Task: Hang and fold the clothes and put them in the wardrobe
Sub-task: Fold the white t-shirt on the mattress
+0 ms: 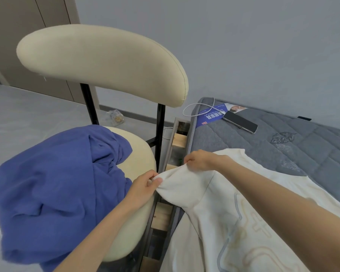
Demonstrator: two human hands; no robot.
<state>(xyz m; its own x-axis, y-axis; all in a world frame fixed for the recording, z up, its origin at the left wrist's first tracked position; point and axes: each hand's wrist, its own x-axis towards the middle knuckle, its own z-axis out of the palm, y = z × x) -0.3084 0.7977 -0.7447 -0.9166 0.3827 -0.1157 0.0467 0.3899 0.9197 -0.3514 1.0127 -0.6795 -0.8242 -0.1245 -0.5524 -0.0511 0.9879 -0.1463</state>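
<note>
We see a cream padded chair (98, 61) filling the left and centre of the frame, with beige panelled doors (28, 36) behind it at the upper left. A grey quilted mattress (283, 146) runs along the right side. A crumpled blue garment (53, 183) lies heaped over the chair seat at the lower left and spills off its front edge. A white T-shirt (214, 222) with a pale printed design is spread on the mattress at the lower right, one sleeve pulled out over the gap between bed and chair. The left hand (143, 185), low in the centre, pinches the end of that sleeve between thumb and curled fingers. Just above and to the right, the right hand (199, 160) grips the same sleeve's upper edge. Further back on the mattress lie a blue booklet (210, 116), a dark phone (240, 121) partly on top of it, and a looping white cable (196, 106).
</note>
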